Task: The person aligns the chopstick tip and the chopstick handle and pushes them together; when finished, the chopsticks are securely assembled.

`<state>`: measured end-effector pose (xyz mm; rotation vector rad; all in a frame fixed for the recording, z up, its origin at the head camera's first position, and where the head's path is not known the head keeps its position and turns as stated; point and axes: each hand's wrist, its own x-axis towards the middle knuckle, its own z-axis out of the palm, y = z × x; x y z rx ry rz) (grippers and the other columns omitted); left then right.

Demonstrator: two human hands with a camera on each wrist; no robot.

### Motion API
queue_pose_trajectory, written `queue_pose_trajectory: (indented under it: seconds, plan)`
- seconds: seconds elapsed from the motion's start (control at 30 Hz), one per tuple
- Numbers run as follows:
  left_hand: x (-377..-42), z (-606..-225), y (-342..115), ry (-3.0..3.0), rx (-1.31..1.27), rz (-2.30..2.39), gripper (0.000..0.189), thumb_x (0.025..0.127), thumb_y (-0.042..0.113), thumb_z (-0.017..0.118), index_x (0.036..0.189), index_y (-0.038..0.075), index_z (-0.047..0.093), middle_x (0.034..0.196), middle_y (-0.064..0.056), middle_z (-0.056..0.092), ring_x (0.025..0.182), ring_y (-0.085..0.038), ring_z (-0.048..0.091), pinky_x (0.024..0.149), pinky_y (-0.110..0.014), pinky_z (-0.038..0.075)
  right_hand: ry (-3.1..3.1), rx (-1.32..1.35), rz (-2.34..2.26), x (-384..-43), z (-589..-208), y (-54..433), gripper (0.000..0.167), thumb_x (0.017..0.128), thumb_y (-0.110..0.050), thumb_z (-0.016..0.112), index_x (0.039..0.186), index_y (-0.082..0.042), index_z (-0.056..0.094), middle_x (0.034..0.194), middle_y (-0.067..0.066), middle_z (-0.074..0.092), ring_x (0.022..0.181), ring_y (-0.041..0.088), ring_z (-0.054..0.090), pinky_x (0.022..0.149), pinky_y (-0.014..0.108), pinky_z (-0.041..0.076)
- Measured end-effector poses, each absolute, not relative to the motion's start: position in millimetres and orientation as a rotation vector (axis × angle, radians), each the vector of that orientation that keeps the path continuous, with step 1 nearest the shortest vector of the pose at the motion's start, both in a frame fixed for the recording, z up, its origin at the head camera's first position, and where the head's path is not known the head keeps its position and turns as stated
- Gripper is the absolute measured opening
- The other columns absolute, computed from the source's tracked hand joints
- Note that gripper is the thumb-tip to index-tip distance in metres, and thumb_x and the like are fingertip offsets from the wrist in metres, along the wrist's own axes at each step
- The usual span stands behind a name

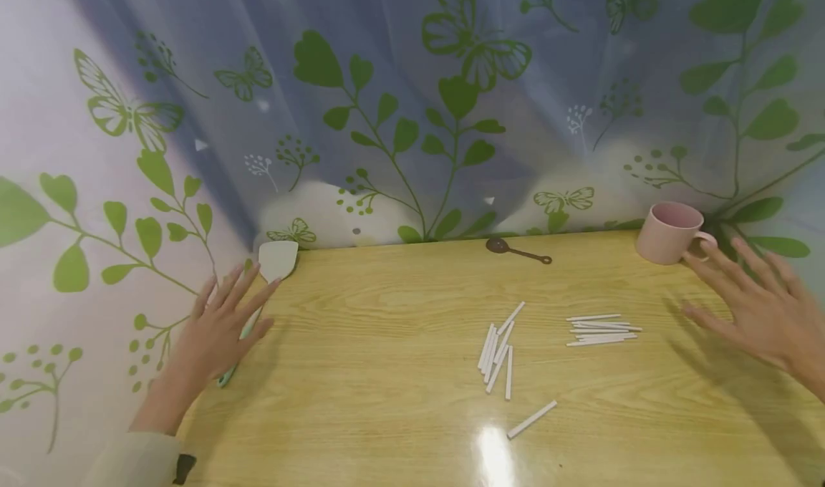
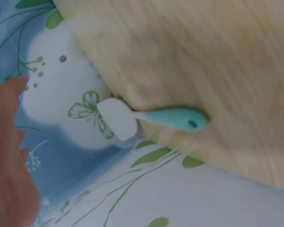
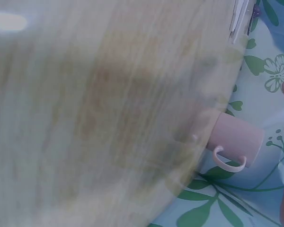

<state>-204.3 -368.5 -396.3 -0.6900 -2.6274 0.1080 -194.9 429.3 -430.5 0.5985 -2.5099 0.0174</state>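
Note:
My left hand (image 1: 219,329) is spread over the left side of the table, holding nothing. Partly hidden beneath it in the head view is a spatula (image 1: 278,259) with a white blade; the left wrist view shows its teal handle (image 2: 177,118). On the far right my right hand (image 1: 767,308) hovers with fingers extended, its fingertips overlapping the handle of a pink mug (image 1: 667,236). White sticks lie in two groups: a loose slanted pile (image 1: 496,358) near the middle and a flatter bundle (image 1: 602,331) to its right. One single stick (image 1: 532,420) rests nearer to me.
A dark brown spoon (image 1: 518,251) lies at the back edge of the wooden table (image 1: 361,372). Behind and to the left hangs a curtain (image 1: 387,114) printed with green leaves and butterflies. Glare marks the table's front.

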Motion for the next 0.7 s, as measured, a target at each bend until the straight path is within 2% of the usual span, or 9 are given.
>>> queue_pose_trajectory:
  seconds: [0.13, 0.23, 0.33, 0.4, 0.5, 0.57, 0.6, 0.63, 0.7]
  plan:
    - [-196, -404, -361, -2.727, -0.667, -0.046, 0.071, 0.107, 0.045, 0.056, 0.167, 0.031, 0.022, 0.174, -0.009, 0.015, 0.161, -0.031, 0.009, 0.128, -0.056, 0.0, -2.722, 0.495, 0.117, -190, -437, 428, 0.08, 0.106, -0.056, 0.045, 0.169, -0.025, 0.007, 0.175, 0.003, -0.004, 0.16, 0.038, -0.011, 0.125, 0.063, -0.011]
    - [-190, -408, -347, -2.799, -0.669, -0.191, 0.07, 0.107, 0.042, 0.057, 0.167, 0.026, 0.025, 0.172, -0.013, 0.021, 0.159, -0.036, 0.016, 0.126, -0.062, 0.007, -2.802, 0.482, 0.344, -187, -444, 425, 0.081, 0.104, -0.035, 0.06, 0.168, -0.014, 0.013, 0.174, 0.017, 0.005, 0.157, 0.05, -0.002, 0.119, 0.073, -0.009]
    - [-185, -413, -326, -2.825, -0.711, -0.364, 0.066, 0.107, 0.036, 0.059, 0.164, 0.018, 0.033, 0.166, -0.02, 0.032, 0.151, -0.045, 0.031, 0.119, -0.07, 0.022, -2.776, 0.556, 0.637, -185, -451, 419, 0.081, 0.1, -0.019, 0.068, 0.164, -0.005, 0.022, 0.167, 0.031, 0.02, 0.147, 0.063, 0.016, 0.114, 0.081, -0.005]
    - [-181, -417, -310, -2.844, -0.739, -0.454, 0.063, 0.107, 0.034, 0.06, 0.162, 0.016, 0.036, 0.161, -0.023, 0.04, 0.145, -0.049, 0.039, 0.113, -0.073, 0.03, -2.736, 0.627, 0.839, -184, -454, 412, 0.079, 0.096, -0.01, 0.072, 0.161, 0.0, 0.028, 0.158, 0.04, 0.028, 0.139, 0.07, 0.022, 0.11, 0.085, -0.002]
    - [-173, -425, -286, -2.918, -0.755, -0.594, 0.063, 0.107, 0.035, 0.059, 0.162, 0.016, 0.036, 0.159, -0.021, 0.044, 0.142, -0.049, 0.044, 0.111, -0.072, 0.035, -2.734, 0.652, 1.081, -183, -456, 400, 0.079, 0.094, -0.003, 0.072, 0.161, 0.0, 0.03, 0.156, 0.043, 0.03, 0.135, 0.073, 0.023, 0.104, 0.089, 0.005]
    - [-167, -429, -271, -2.992, -0.73, -0.675, 0.063, 0.108, 0.04, 0.057, 0.163, 0.021, 0.035, 0.16, -0.017, 0.044, 0.144, -0.046, 0.044, 0.114, -0.07, 0.035, -2.768, 0.607, 1.143, -182, -456, 392, 0.076, 0.096, -0.005, 0.073, 0.161, -0.003, 0.033, 0.158, 0.038, 0.032, 0.135, 0.069, 0.029, 0.099, 0.088, 0.022]
    - [-164, -430, -263, -3.025, -0.722, -0.717, 0.062, 0.108, 0.042, 0.056, 0.163, 0.023, 0.036, 0.16, -0.015, 0.044, 0.145, -0.044, 0.043, 0.114, -0.069, 0.035, -2.79, 0.574, 1.142, -181, -456, 389, 0.073, 0.097, -0.008, 0.073, 0.16, -0.006, 0.036, 0.159, 0.031, 0.036, 0.134, 0.063, 0.035, 0.102, 0.081, 0.03]
    - [-161, -430, -255, -3.06, -0.71, -0.757, 0.062, 0.107, 0.044, 0.056, 0.163, 0.024, 0.037, 0.161, -0.014, 0.044, 0.146, -0.043, 0.042, 0.115, -0.069, 0.034, -2.808, 0.541, 1.128, -181, -456, 385, 0.07, 0.098, -0.011, 0.073, 0.159, -0.008, 0.04, 0.159, 0.023, 0.041, 0.136, 0.053, 0.041, 0.105, 0.071, 0.038]
    - [-156, -428, -241, -3.112, -0.709, -0.817, 0.06, 0.107, 0.047, 0.055, 0.161, 0.027, 0.04, 0.16, -0.012, 0.046, 0.147, -0.042, 0.042, 0.116, -0.068, 0.033, -2.832, 0.483, 1.106, -180, -457, 380, 0.061, 0.099, -0.016, 0.073, 0.155, -0.011, 0.048, 0.151, 0.004, 0.051, 0.131, 0.027, 0.052, 0.1, 0.048, 0.051]
